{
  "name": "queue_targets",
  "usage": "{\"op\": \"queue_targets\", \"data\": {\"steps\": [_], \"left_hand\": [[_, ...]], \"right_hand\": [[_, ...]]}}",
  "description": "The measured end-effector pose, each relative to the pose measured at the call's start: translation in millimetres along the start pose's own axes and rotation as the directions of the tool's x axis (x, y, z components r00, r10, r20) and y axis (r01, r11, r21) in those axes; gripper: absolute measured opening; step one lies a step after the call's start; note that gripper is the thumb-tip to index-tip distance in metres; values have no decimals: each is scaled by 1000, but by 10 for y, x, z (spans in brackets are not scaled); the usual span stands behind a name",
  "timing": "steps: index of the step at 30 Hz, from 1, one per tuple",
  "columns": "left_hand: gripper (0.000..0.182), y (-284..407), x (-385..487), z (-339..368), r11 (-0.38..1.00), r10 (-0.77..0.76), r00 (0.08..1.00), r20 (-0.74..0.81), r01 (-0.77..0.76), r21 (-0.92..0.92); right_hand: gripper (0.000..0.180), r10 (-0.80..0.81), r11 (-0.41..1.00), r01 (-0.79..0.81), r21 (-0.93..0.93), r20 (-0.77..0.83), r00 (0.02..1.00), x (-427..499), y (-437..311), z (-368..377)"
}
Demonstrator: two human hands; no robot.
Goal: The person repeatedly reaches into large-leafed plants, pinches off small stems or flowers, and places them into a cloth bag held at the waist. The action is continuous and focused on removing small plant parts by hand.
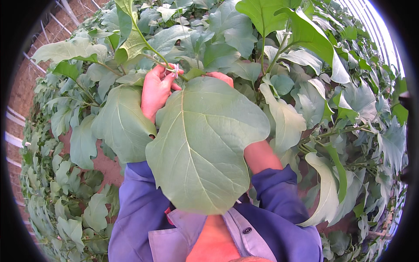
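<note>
My left hand point(155, 90) grips a green stem point(166, 66), with thumb and fingers closed around it beside a pale purple flower point(176, 70). The plant looks like an eggplant. One broad leaf point(209, 137) spreads from that spot towards my chest and covers much of my forearms. Behind its upper edge only the back and some fingers of my right hand point(221, 78) show, so what those fingers hold is hidden. A second wide leaf point(122, 122) hangs just left of my left wrist.
Dense leafy plants surround me, with upright leaves point(302, 39) at the upper right and a curling leaf point(324, 190) beside my right sleeve. Bare soil point(106, 168) shows between plants. At the left stands a brown wall point(19, 82) with white bars; bright greenhouse sheeting point(379, 26) curves at upper right.
</note>
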State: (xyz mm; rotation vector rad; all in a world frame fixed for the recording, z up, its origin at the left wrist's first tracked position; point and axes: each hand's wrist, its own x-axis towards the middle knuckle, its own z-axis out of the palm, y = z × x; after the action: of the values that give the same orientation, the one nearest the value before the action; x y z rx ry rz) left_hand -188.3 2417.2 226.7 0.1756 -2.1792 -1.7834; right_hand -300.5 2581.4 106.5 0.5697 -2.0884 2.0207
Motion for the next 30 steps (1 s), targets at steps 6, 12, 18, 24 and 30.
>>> {"op": "queue_targets", "data": {"steps": [6,12,18,24,30], "left_hand": [[19,-20,-331,2,996,92,988,121,-94,11],[18,-7,-584,-101,998,70,983,170,-69,-8],[16,41,-610,-45,997,38,991,128,-47,67],[18,7,-477,-33,993,40,998,38,-44,110],[19,-4,-418,-4,994,54,997,50,-58,87]], "right_hand": [[24,-222,918,244,-314,104,970,-17,-118,-83],[27,-185,895,237,-378,170,968,125,-188,61],[26,32,898,-28,-439,1,999,454,-152,136],[25,284,911,-314,-266,-148,947,525,60,-66],[22,491,871,-478,109,-186,851,309,192,-268]]}}
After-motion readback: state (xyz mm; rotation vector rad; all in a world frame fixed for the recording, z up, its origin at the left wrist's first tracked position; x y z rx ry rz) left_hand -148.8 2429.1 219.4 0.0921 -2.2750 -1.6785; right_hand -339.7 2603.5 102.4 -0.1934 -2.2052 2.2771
